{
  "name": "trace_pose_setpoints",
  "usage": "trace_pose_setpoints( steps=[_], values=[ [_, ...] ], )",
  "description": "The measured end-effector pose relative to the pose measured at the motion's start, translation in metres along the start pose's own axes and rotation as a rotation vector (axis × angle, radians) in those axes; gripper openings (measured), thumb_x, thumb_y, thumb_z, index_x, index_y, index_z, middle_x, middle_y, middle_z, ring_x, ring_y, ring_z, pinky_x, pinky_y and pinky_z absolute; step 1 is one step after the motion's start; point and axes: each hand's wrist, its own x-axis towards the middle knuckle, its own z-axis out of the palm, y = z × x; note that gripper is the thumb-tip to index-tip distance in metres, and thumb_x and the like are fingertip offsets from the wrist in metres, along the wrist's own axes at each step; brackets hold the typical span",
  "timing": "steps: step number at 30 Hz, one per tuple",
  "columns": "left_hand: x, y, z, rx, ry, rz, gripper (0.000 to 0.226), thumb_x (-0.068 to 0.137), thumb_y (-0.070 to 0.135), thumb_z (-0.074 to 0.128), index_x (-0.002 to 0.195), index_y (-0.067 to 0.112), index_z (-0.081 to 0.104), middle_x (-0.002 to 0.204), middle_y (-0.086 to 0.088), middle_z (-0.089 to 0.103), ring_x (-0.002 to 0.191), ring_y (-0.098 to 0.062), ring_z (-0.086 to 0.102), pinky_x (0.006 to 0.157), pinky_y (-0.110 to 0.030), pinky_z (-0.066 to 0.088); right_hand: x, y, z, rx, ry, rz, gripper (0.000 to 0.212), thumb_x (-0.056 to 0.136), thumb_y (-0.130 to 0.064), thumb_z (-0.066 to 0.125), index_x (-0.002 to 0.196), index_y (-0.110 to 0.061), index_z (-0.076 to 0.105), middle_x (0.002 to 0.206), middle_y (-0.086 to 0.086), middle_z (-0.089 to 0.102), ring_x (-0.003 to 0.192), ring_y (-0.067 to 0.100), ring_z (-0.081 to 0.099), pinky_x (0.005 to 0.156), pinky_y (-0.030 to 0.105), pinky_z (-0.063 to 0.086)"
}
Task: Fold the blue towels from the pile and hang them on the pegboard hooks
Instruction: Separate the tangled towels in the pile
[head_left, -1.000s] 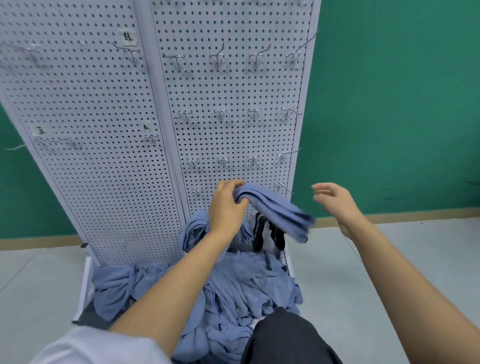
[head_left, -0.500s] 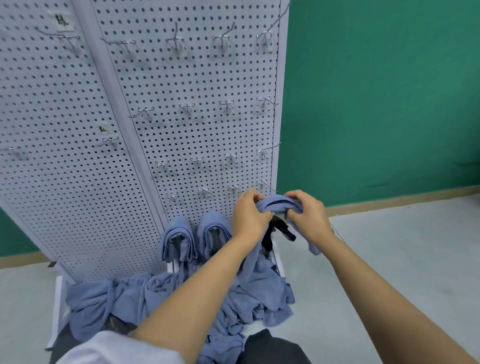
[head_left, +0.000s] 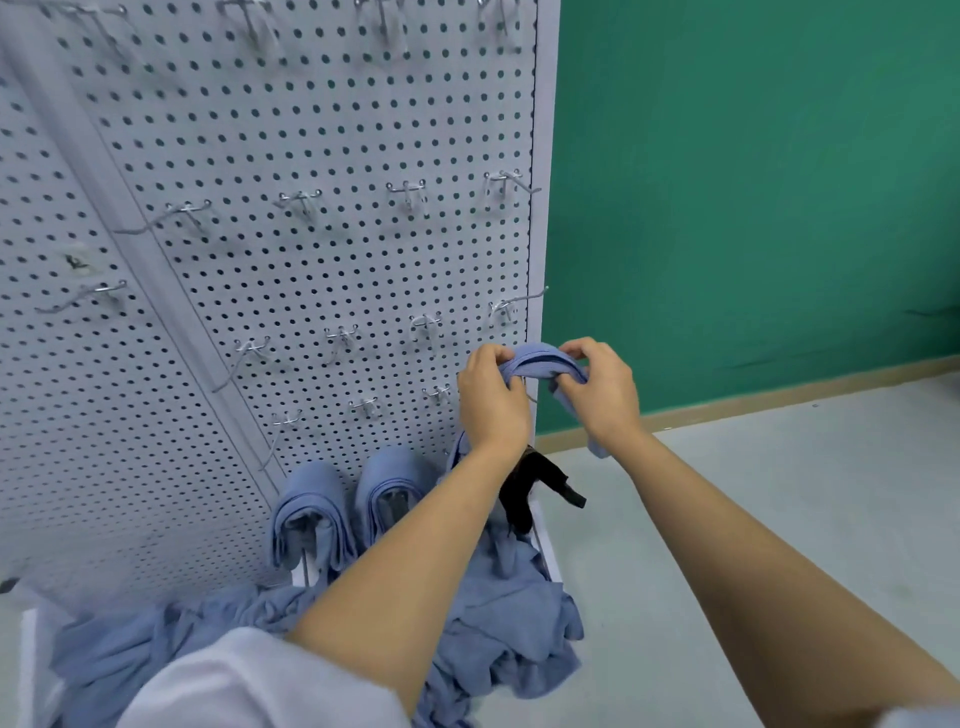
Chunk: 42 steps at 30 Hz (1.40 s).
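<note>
A folded blue towel (head_left: 540, 362) arches between my two hands at the lower right edge of the white pegboard (head_left: 322, 270). My left hand (head_left: 491, 397) grips its left end. The right end is pinched by my right hand (head_left: 602, 389). Two more folded blue towels (head_left: 309, 525) (head_left: 392, 480) hang side by side on low hooks to the left. A loose pile of blue towels (head_left: 509, 629) lies on the base below, partly hidden by my left forearm.
Bare metal hooks (head_left: 426, 325) stand out from the pegboard in rows above my hands. A black clip-like object (head_left: 540, 480) hangs under the held towel. A green wall (head_left: 753, 208) and grey floor (head_left: 753, 493) lie to the right.
A second ago only my left hand held the towel and my right hand hovered apart. My right hand has since taken the other end. The view has closed in on the pegboard.
</note>
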Motion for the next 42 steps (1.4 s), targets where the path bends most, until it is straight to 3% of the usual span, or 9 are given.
trace_pose_setpoints(
  steps=[7, 13, 17, 20, 24, 26, 34, 38, 42],
  values=[
    [0.0, -0.032, 0.033, -0.097, 0.05, -0.065, 0.026, 0.084, -0.008, 0.047, 0.1, 0.011, 0.053, 0.108, -0.004, 0.054, 0.096, -0.021, 0.051, 0.08, -0.033, 0.046, 0.0, 0.03, 0.039, 0.031, -0.127, 0.052, 0.029, 0.083, -0.003, 0.062, 0.11, -0.012, 0.06, 0.111, 0.004, 0.061, 0.093, 0.018, 0.055, 0.079, 0.026, 0.042],
    [-0.017, -0.049, 0.04, -0.115, 0.0, -0.159, 0.046, 0.09, 0.007, 0.058, 0.134, 0.01, 0.043, 0.133, -0.004, 0.048, 0.123, -0.02, 0.044, 0.097, -0.023, 0.035, -0.008, 0.043, 0.048, 0.116, -0.156, 0.09, 0.036, 0.082, -0.002, 0.062, 0.116, -0.014, 0.056, 0.114, 0.004, 0.061, 0.099, 0.018, 0.056, 0.088, 0.032, 0.047],
    [-0.032, -0.053, 0.041, 0.228, -0.014, -0.257, 0.047, 0.097, 0.027, 0.051, 0.142, 0.024, 0.038, 0.145, 0.0, 0.039, 0.13, -0.023, 0.034, 0.104, -0.039, 0.028, -0.013, 0.051, 0.051, 0.059, -0.206, 0.122, 0.035, 0.088, -0.008, 0.059, 0.122, -0.01, 0.053, 0.117, 0.007, 0.062, 0.105, 0.025, 0.057, 0.091, 0.038, 0.046],
    [-0.033, -0.043, 0.044, 0.121, -0.058, -0.331, 0.048, 0.1, 0.02, 0.044, 0.146, 0.027, 0.032, 0.147, -0.001, 0.036, 0.127, -0.027, 0.034, 0.1, -0.039, 0.032, -0.012, 0.052, 0.051, 0.023, -0.213, 0.163, 0.017, 0.092, -0.014, 0.053, 0.109, -0.012, 0.052, 0.104, 0.009, 0.066, 0.088, 0.03, 0.06, 0.077, 0.041, 0.05],
    [-0.028, -0.04, 0.05, -0.19, -0.042, -0.316, 0.046, 0.098, 0.004, 0.039, 0.142, 0.017, 0.035, 0.14, -0.008, 0.042, 0.125, -0.024, 0.043, 0.095, -0.025, 0.034, -0.015, 0.056, 0.046, -0.007, -0.202, 0.15, 0.01, 0.093, -0.021, 0.052, 0.103, -0.018, 0.05, 0.097, 0.004, 0.066, 0.076, 0.027, 0.061, 0.071, 0.042, 0.052],
    [-0.028, -0.044, 0.053, -0.241, -0.068, -0.331, 0.042, 0.098, 0.003, 0.037, 0.138, 0.014, 0.036, 0.134, -0.01, 0.048, 0.118, -0.025, 0.05, 0.093, -0.026, 0.039, -0.018, 0.057, 0.046, 0.044, -0.205, 0.155, 0.009, 0.094, -0.021, 0.052, 0.103, -0.019, 0.05, 0.096, 0.002, 0.065, 0.077, 0.026, 0.062, 0.072, 0.043, 0.052],
    [-0.021, -0.058, 0.051, -0.153, -0.246, -0.449, 0.038, 0.102, 0.014, 0.033, 0.14, 0.015, 0.031, 0.125, -0.016, 0.056, 0.101, -0.029, 0.056, 0.078, -0.031, 0.043, -0.018, 0.057, 0.044, 0.1, -0.314, 0.212, 0.021, 0.094, -0.015, 0.056, 0.114, -0.009, 0.054, 0.101, 0.003, 0.062, 0.085, 0.024, 0.061, 0.072, 0.031, 0.048],
    [-0.021, -0.058, 0.036, -0.163, -0.423, -0.63, 0.043, 0.101, 0.031, 0.041, 0.138, 0.01, 0.036, 0.132, -0.015, 0.051, 0.115, -0.033, 0.053, 0.092, -0.038, 0.047, -0.024, 0.053, 0.036, 0.018, -0.402, 0.24, 0.034, 0.093, -0.012, 0.057, 0.126, -0.006, 0.052, 0.115, 0.011, 0.064, 0.087, 0.021, 0.056, 0.075, 0.024, 0.038],
    [-0.031, -0.056, 0.006, -0.14, -0.465, -0.62, 0.026, 0.095, 0.026, 0.053, 0.114, 0.007, 0.052, 0.101, -0.01, 0.055, 0.09, -0.028, 0.054, 0.085, -0.039, 0.051, -0.038, 0.035, 0.018, -0.03, -0.426, 0.247, 0.038, 0.094, -0.011, 0.056, 0.131, -0.006, 0.049, 0.115, 0.012, 0.063, 0.099, 0.023, 0.057, 0.078, 0.025, 0.039]
  ],
)
